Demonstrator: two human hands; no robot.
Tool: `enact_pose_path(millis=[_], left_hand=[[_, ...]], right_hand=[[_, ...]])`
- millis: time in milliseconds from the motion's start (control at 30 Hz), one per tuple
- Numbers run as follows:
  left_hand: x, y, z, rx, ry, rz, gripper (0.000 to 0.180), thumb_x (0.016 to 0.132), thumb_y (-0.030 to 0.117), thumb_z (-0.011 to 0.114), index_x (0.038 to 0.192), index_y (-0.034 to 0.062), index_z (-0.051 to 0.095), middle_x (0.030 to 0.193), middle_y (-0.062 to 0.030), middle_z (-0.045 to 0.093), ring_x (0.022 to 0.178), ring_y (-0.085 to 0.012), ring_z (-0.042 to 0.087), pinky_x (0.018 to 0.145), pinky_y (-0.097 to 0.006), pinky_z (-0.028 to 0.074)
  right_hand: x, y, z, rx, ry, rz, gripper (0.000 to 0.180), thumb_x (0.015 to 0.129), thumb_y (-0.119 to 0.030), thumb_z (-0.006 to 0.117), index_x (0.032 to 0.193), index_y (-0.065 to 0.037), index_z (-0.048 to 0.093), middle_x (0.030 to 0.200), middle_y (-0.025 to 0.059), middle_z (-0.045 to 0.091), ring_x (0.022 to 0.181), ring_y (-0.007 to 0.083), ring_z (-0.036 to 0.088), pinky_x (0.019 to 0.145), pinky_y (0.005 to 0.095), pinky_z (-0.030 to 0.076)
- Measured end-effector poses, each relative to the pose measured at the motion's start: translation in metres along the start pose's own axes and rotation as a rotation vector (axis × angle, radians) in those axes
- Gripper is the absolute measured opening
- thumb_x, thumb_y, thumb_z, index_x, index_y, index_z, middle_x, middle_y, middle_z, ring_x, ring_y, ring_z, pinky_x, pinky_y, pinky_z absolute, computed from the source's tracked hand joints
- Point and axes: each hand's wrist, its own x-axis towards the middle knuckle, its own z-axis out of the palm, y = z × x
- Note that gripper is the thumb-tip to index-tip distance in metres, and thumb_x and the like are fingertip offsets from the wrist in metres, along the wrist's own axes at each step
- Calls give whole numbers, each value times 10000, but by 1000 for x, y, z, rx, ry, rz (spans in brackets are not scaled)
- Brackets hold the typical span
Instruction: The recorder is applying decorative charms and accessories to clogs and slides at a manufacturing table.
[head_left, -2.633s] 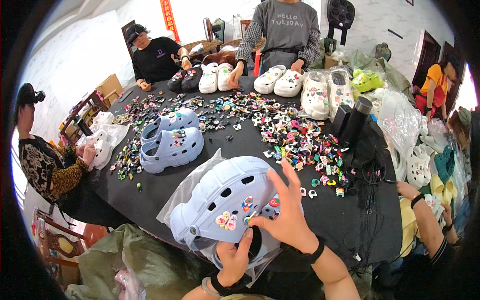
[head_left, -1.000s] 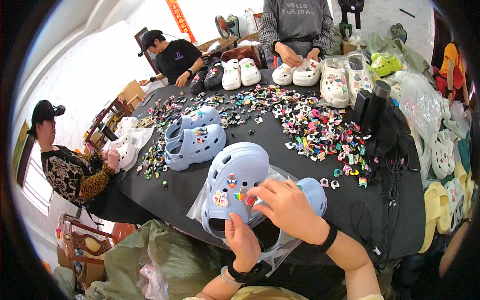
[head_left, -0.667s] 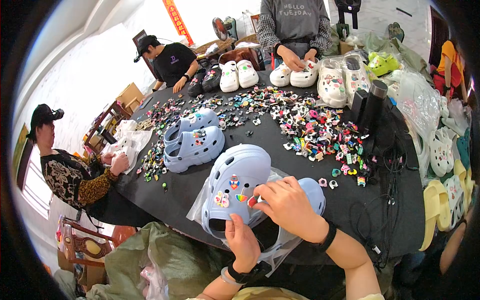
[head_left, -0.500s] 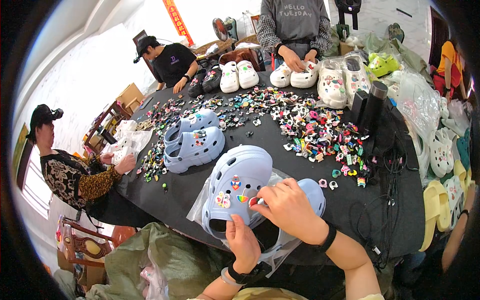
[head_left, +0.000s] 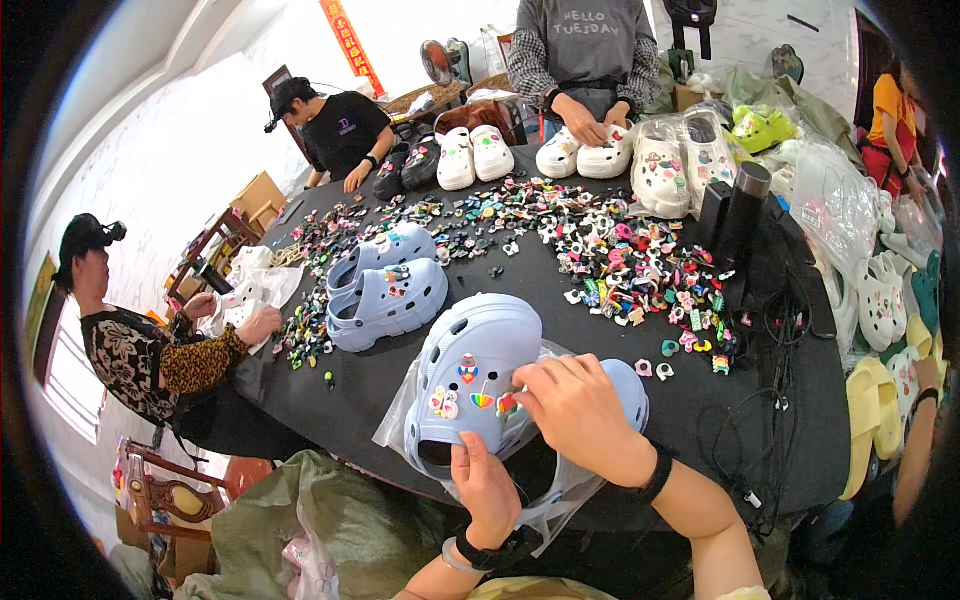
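Note:
A light blue clog (head_left: 478,345) stands tilted up in front of me, several colourful charms on its upper. My left hand (head_left: 485,495) is closed around the clog's rim, thumb on the outside near the opening. Closed in a pinch, my right hand (head_left: 585,410) has its fingertips at a red shoe charm (head_left: 507,403), which lies against the clog beside a rainbow umbrella charm (head_left: 482,400). Part of that charm is hidden by the fingers. Behind my right hand lies a second light blue clog (head_left: 628,390), partly covered, with clear plastic wrap (head_left: 395,410) underneath.
Another light blue pair (head_left: 385,300) sits further left on the black table (head_left: 400,400). Loose charms (head_left: 640,250) spread across the middle. A dark cylinder (head_left: 748,215) and black cables (head_left: 775,400) are at the right. Co-workers handle white clogs (head_left: 605,155) across the table and at the left.
My right hand has brought the red charm down against the clog's upper and turned it so its face shows. My left hand keeps its hold, almost unmoved.

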Motion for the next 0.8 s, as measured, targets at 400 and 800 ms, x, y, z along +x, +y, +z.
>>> enact_pose_path(millis=[400, 800], left_hand=[[0, 0, -1, -26, -73, 4, 285, 939, 229, 419, 1102, -1, 467, 1069, -70, 543, 967, -117, 493, 835, -262, 370], [0, 0, 1, 26, -57, 4, 311, 935, 243, 425, 1137, 7, 444, 1074, -73, 538, 991, -132, 491, 854, -274, 370]], right_hand=[[-2, -8, -3, 98, 7, -43, 160, 697, -190, 677, 777, -108, 566, 694, -4, 568, 662, 159, 548, 700, 310, 349], [-3, 1, -1, 50, -5, -2, 180, 777, -251, 600, 702, -103, 531, 611, 35, 552, 629, 188, 540, 659, 326, 352]])
